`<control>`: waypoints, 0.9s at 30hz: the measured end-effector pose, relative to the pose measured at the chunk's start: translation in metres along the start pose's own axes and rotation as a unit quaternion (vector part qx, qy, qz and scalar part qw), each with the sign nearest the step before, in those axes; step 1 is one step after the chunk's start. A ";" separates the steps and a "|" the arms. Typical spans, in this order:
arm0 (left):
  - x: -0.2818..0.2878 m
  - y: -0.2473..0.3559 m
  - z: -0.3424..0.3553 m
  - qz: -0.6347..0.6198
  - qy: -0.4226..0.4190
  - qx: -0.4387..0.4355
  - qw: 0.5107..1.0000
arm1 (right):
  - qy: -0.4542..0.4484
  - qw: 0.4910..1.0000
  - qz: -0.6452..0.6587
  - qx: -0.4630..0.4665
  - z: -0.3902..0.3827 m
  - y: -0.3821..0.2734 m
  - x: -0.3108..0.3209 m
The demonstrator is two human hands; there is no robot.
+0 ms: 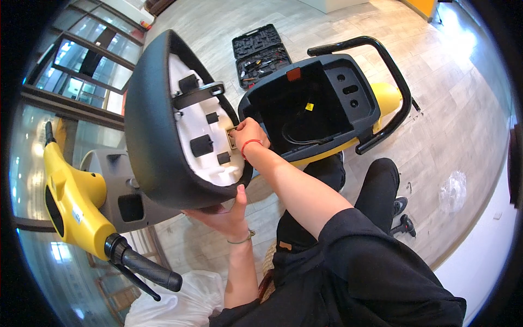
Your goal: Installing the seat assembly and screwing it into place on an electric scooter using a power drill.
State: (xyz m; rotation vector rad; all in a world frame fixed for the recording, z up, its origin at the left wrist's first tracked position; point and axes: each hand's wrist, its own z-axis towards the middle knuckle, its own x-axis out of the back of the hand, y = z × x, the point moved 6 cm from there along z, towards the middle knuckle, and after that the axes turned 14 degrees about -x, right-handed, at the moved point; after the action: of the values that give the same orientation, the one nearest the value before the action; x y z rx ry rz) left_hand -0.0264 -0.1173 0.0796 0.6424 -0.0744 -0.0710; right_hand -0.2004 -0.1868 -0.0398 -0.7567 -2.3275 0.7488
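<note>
A black scooter seat (150,125) is tipped up, its white underside (210,163) with black rubber pads facing right. My left hand (223,217) grips the seat's lower edge, thumb up along the rim and fingers beneath. At a small pale metal hinge plate (231,138) on the underside, my right hand (250,134) is closed with fingertips pinched against it; whatever lies between them is hidden. A metal loop (212,89) sticks out farther up the underside. Right of the seat, the yellow scooter's black storage compartment (340,133) lies open, with a dark cable (302,140) inside.
A black rear rail (406,92) curves round the scooter's back. The yellow handlebar (81,191) with a black grip (152,270) stands left. An open tool case (261,57) lies beyond. Clear plastic (453,191) and a black tool (406,226) lie on the floor; a white bag (177,300) is near me.
</note>
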 end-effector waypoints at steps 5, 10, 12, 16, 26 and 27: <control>-0.001 0.001 0.002 -0.006 -0.005 0.027 1.000 | 0.010 1.000 -0.011 0.018 -0.006 -0.001 0.002; -0.004 0.004 0.001 -0.018 0.004 0.028 0.999 | -0.002 1.000 0.008 0.026 -0.007 -0.002 0.002; -0.005 0.005 0.002 -0.018 0.000 0.026 0.999 | -0.006 1.000 0.014 0.020 -0.006 -0.002 0.003; -0.006 0.008 0.002 0.012 -0.022 0.009 1.000 | -0.021 1.000 0.011 0.019 -0.006 -0.002 0.002; -0.002 0.003 -0.002 0.026 -0.024 0.012 0.999 | -0.007 0.997 -0.008 0.080 -0.011 -0.003 0.003; -0.001 0.003 -0.001 0.022 -0.020 0.011 0.999 | -0.002 0.997 -0.008 0.074 -0.010 -0.002 0.003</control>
State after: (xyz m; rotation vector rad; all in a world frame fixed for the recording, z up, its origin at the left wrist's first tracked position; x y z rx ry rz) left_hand -0.0275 -0.1141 0.0806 0.6612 -0.1285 -0.0399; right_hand -0.1966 -0.1830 -0.0301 -0.6695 -2.2504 0.9057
